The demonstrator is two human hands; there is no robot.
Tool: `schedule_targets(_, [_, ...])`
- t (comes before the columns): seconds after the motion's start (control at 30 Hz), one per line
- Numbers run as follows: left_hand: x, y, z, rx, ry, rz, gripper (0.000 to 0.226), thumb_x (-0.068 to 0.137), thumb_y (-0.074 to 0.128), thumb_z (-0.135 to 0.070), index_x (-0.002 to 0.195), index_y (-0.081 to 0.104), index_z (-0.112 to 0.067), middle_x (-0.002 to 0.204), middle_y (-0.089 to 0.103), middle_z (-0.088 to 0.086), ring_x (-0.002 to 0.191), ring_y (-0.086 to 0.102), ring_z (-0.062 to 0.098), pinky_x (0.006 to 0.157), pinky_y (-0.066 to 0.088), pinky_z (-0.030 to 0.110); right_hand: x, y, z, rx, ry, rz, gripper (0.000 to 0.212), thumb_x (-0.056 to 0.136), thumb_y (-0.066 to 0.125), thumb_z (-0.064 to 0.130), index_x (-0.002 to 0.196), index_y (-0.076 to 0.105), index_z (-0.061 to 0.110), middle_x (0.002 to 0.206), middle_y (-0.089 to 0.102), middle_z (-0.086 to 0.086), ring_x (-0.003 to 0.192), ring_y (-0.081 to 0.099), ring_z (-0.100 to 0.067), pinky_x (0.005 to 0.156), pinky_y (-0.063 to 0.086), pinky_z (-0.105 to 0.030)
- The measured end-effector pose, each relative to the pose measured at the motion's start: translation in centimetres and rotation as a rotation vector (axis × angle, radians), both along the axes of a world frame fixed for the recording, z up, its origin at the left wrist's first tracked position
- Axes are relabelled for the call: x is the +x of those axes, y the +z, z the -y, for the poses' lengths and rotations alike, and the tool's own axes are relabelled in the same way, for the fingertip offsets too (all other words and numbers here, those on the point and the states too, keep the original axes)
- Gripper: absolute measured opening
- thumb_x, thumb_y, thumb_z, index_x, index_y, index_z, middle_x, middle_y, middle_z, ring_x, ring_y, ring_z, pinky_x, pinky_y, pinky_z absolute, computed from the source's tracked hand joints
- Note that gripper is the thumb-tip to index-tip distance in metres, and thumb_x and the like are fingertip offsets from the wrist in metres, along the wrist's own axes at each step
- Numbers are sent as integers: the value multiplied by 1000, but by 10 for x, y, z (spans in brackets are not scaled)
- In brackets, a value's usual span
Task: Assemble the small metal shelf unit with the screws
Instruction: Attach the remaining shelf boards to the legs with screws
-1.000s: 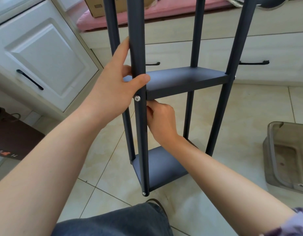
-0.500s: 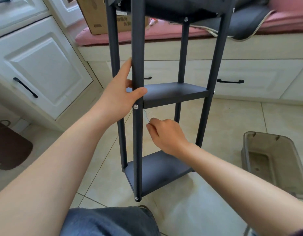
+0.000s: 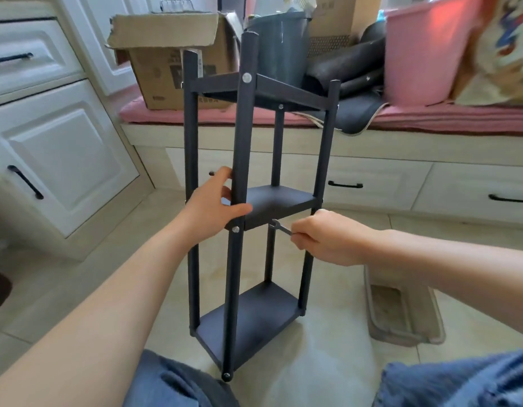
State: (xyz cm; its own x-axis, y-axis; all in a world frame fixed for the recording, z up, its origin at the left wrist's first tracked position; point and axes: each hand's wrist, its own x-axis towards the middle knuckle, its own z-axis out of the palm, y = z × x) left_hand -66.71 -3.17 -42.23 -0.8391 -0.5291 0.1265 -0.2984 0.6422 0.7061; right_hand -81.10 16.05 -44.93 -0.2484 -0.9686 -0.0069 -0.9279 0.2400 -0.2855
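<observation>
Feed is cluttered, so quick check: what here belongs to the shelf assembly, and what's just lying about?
Job: shelf unit, gripped at its front post by the left hand; small wrench in the right hand; screw.
Lying about: cardboard box, pink tub, plastic tray.

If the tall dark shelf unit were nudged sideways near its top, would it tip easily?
Probably. The shelf unit looks tall on a narrow base, so top-heavy. The left hand grips a front post, seemingly steadying it. Thin posts suggest it is light.

A home: white cabinets, cushioned bench (boxes atop).
</observation>
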Motion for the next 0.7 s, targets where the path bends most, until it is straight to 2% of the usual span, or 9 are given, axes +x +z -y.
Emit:
schedule_targets(0.07, [0, 0, -6, 60, -47, 9, 51, 88, 76, -25, 123, 41, -37, 114, 63, -9, 100, 64, 7, 78, 59, 27, -11, 5, -15, 31, -28, 28, 29, 100, 46, 26, 72, 55, 20, 68, 55, 6, 62, 52, -18, 62, 45, -34])
schedule_targets(0.17, [-3, 1, -18, 165, -147, 22, 50, 87, 77, -23, 122, 46, -40, 105, 67, -15, 104, 64, 0, 77, 56, 21, -28, 2, -32, 32, -45, 46, 26, 99, 51, 28, 82, 66, 15, 66, 61, 4, 58, 57, -11, 64, 52, -32])
schedule_targets(0.23, [-9, 0, -26, 200, -208, 4, 43, 88, 76, -18, 115, 50, -39, 94, 72, -11, 100, 66, -2, 70, 56, 18, -40, -3, -40, 32, -69, 89, 26, 99, 53, 28, 78, 66, 17, 58, 60, 7, 50, 55, -6, 62, 53, -28])
schedule_targets(0.3, [-16, 0, -34, 206, -226, -22, 45, 88, 76, -15, 116, 49, -38, 88, 72, -6, 96, 69, 4, 72, 58, 22, -52, -11, -50, 36, -106, 120, 28, 99, 54, 29, 73, 62, 24, 54, 59, 7, 48, 55, -2, 58, 48, -20])
schedule_targets(0.43, [-32, -1, -48, 210, -232, -47, 46, 88, 76, -16, 117, 47, -38, 87, 72, -6, 91, 70, 7, 79, 59, 28, -82, -34, -72, 41, -218, 171, 29, 99, 57, 29, 70, 62, 27, 51, 57, 10, 45, 53, 3, 53, 39, -9])
schedule_targets(0.5, [-39, -2, -55, 227, -242, -69, 44, 89, 76, -14, 117, 49, -35, 86, 71, -7, 86, 71, 8, 73, 59, 23, -98, -53, -82, 48, -299, 193, 31, 98, 59, 30, 67, 62, 29, 48, 57, 12, 46, 54, 5, 55, 40, -7])
schedule_targets(0.6, [-49, -8, -66, 245, -243, -105, 41, 89, 74, -10, 117, 51, -28, 86, 69, -1, 79, 72, 12, 67, 55, 17, -120, -93, -97, 83, -431, 231, 35, 97, 60, 30, 63, 63, 27, 43, 57, 14, 46, 55, 7, 54, 39, -8])
schedule_targets(0.7, [-54, -12, -71, 260, -212, -126, 40, 90, 73, -8, 119, 51, -25, 85, 65, 4, 73, 70, 12, 67, 54, 17, -138, -140, -108, 151, -549, 248, 34, 98, 58, 29, 71, 71, 13, 54, 66, 5, 58, 64, -7, 68, 53, -27])
